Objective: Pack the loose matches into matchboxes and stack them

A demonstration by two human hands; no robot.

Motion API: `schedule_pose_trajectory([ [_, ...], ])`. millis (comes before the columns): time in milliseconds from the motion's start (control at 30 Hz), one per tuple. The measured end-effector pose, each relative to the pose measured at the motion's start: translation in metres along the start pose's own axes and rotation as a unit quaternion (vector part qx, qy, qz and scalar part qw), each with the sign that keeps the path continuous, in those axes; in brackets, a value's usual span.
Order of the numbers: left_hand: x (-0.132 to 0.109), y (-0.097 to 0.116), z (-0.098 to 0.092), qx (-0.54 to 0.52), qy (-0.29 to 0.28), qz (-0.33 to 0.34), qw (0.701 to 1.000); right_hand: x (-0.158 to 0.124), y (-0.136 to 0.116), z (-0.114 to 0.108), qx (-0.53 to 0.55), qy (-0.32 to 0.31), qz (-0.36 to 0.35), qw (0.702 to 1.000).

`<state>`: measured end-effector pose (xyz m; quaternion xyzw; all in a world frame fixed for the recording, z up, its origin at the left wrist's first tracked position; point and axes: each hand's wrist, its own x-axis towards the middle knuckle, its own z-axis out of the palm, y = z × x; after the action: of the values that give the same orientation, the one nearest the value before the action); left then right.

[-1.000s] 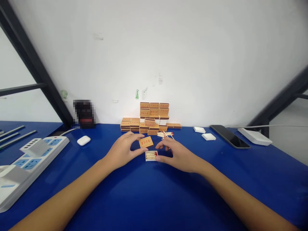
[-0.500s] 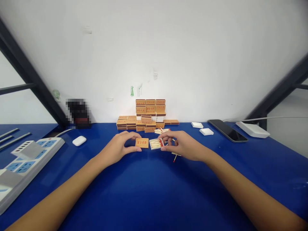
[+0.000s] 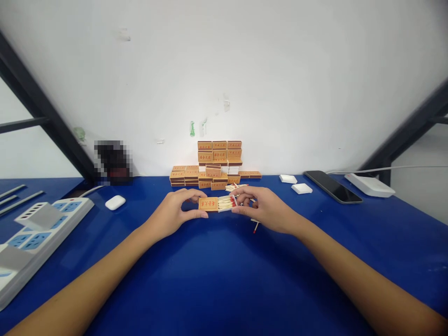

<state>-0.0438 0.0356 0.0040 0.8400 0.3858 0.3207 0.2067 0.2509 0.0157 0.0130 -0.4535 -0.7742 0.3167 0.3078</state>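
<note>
Pinching (half-closed), left hand (image 3: pixel 174 208) on matchbox sleeve (image 3: pixel 208 204), right hand (image 3: pixel 263 209) on tray (image 3: pixel 224 210)

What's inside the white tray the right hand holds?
Red-headed matches lie in the white tray. They mostly cover its bottom, so that can't be seen; the orange sleeve may hide its left end.

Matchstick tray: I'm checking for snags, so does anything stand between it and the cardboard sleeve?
Nothing visible does: the tray in the right hand appears to meet the sleeve in the left hand. Loose matches lie beyond the tray.
</note>
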Motion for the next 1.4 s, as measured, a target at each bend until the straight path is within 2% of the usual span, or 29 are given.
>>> schedule_pose_trajectory([
  [133,0.0,0.0,0.001,-0.019,0.034,-0.023,0.999,0.001,0.002,0.004,0.03,0.018,0.007,0.999],
  [467,0.001,0.004,0.006,-0.083,0.07,-0.054,0.993,0.001,-0.002,0.006,0.056,0.043,0.018,0.997],
  [700,0.004,0.008,0.006,-0.139,0.04,-0.083,0.986,0.001,-0.004,0.006,0.082,0.058,0.011,0.995],
  [867,0.002,0.009,0.006,-0.12,0.024,-0.099,0.987,0.001,-0.011,0.001,0.094,0.057,0.037,0.993],
  [1167,0.003,0.012,0.004,-0.103,0.023,-0.08,0.991,0.001,-0.012,-0.002,0.105,0.043,0.047,0.992],
  [1267,0.004,0.011,0.0,-0.088,0.037,-0.075,0.993,0.0,-0.008,-0.01,0.083,-0.006,0.028,0.996],
  [1333,0.005,0.009,-0.002,-0.077,0.035,-0.07,0.994,-0.001,-0.006,-0.015,0.056,-0.088,0.014,0.994],
  [1400,0.005,0.007,-0.003,-0.072,0.008,-0.069,0.995,-0.003,-0.003,-0.018,0.028,-0.164,0.007,0.986],
])
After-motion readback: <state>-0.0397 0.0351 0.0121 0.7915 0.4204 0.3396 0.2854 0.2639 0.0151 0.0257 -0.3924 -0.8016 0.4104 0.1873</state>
